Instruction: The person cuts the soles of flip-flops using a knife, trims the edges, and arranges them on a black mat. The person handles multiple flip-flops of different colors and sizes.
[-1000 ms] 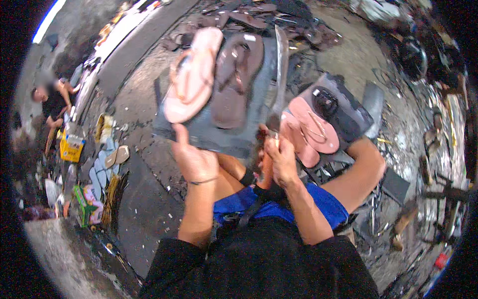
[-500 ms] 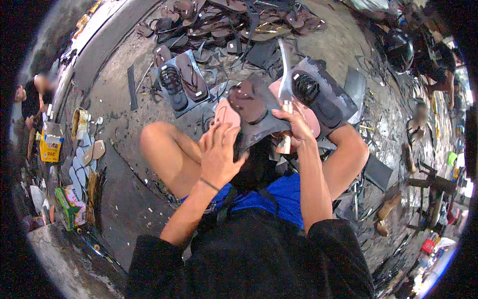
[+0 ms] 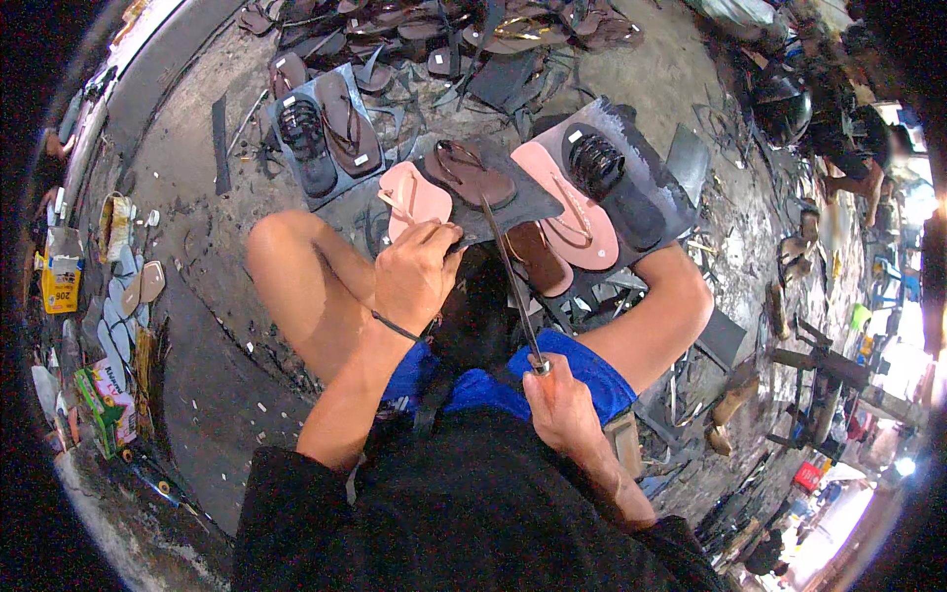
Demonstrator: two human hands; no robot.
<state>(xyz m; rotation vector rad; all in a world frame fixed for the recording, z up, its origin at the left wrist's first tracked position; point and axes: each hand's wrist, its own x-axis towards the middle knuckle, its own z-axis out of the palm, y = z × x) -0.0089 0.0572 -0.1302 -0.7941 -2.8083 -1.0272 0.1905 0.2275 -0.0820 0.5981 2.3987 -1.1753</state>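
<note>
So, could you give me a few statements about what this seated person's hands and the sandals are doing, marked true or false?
1. The right hand grips a long thin metal blade. True.
2. The left hand rests on a green sandal. False: it holds the dark grey rubber sheet beside a pink flip-flop sandal.
3. A brown flip-flop sandal lies on that sheet. True.
4. Both hands are empty. False: each holds something.

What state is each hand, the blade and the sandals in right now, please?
left hand: gripping the edge of the dark sheet
right hand: closed on the blade's handle
long blade: tip against the sheet
pink sandal: flat on the sheet, by the left hand
brown sandal: flat on the sheet
</note>
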